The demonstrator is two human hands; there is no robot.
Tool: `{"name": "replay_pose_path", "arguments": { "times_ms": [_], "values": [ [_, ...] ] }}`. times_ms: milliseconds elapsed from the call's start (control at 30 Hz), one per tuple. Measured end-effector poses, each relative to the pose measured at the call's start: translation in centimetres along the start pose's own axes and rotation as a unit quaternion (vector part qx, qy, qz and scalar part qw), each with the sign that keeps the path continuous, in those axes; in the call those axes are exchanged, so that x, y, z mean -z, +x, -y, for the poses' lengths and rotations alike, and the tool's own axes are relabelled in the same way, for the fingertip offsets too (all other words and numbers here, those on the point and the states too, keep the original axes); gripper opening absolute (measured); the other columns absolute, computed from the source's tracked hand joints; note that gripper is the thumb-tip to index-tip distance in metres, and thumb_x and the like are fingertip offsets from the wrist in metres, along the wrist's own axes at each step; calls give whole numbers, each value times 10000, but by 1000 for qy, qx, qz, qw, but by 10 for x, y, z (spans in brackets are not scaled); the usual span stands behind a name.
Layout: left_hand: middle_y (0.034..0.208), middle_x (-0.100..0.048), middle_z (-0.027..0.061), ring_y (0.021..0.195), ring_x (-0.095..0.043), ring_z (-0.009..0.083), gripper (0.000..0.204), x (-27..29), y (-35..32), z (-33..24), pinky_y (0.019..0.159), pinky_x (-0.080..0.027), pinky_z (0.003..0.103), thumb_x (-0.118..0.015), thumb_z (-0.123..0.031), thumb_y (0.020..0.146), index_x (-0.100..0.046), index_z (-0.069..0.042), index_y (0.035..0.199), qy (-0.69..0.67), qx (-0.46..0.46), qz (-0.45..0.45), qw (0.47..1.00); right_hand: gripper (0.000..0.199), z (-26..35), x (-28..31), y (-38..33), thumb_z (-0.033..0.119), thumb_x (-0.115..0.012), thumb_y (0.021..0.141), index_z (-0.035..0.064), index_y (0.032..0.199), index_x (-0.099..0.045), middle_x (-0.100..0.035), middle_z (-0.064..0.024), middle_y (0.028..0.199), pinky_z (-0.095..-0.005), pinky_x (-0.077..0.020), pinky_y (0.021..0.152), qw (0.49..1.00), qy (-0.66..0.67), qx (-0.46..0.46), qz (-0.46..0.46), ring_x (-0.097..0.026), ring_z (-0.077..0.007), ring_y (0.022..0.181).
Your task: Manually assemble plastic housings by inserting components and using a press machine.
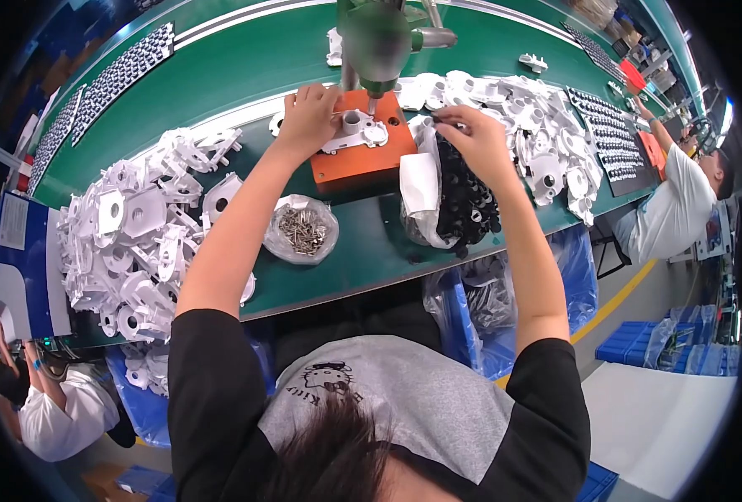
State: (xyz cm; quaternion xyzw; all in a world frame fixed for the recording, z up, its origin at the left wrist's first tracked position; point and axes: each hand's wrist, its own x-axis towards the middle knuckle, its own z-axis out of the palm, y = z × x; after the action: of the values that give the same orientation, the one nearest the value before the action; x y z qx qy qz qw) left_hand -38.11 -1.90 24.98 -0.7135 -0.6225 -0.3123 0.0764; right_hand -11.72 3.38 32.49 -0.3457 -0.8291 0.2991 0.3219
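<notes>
An orange fixture block (356, 173) stands on the green bench, and a white plastic part with a round collar (351, 122) lies on top of it. My left hand (310, 121) is at the block's left side, its fingers bent over the left end of that part. Above the block hangs a green machine head (377, 46), its thin tip close to the part's right side. My right hand (477, 140) is right of the block, over a bag of black plastic parts (469, 201). Its thumb and forefinger pinch a small dark piece, partly hidden by the fingers.
Piles of white plastic parts lie left (141, 217) and right (546, 125). A plastic bag of screws (302, 231) sits before the block. Trays of small parts (124, 79) stand farther back. Blue lined bins (471, 314) are below the bench edge. Co-workers sit at both sides.
</notes>
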Motion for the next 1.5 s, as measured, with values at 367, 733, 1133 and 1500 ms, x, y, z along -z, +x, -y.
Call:
{"name": "replay_pose_path", "arguments": {
  "times_ms": [367, 733, 1133, 1500],
  "values": [
    [1195, -548, 131, 1196, -446, 275, 271, 3, -46, -17, 1008, -331, 413, -472, -152, 870, -582, 15, 1054, -31, 7, -3, 999, 229, -20, -77, 53, 229, -660, 734, 15, 815, -673, -639, -149, 757, -350, -484, 632, 986, -109, 87, 89, -619, -300, 674],
    [1146, -565, 135, 1117, -506, 272, 250, 0, -47, -15, 997, -356, 384, -481, -115, 820, -576, -5, 1023, 28, -48, -32, 998, 194, 7, -70, 40, 264, -577, 760, 100, 754, -680, -576, -149, 912, -420, -434, 783, 921, -279, 262, 76, -547, -314, 867],
    [910, -614, 113, 898, -579, 283, 135, 15, -45, -24, 874, -456, 378, -515, -109, 800, -583, -34, 890, -111, -30, -54, 992, 123, 49, -152, -67, 104, -616, 696, 38, 799, -609, -552, -101, 788, -376, -470, 711, 906, -169, 297, 249, -537, -271, 803],
    [1066, -608, 154, 1041, -550, 325, 187, 12, -49, -24, 916, -439, 384, -524, -122, 822, -614, -52, 970, -73, 1, -34, 997, 99, 59, -155, -50, 69, -552, 732, -15, 772, -585, -604, -180, 734, -425, -508, 646, 945, -85, 181, 260, -614, -335, 700]
  ]
}}
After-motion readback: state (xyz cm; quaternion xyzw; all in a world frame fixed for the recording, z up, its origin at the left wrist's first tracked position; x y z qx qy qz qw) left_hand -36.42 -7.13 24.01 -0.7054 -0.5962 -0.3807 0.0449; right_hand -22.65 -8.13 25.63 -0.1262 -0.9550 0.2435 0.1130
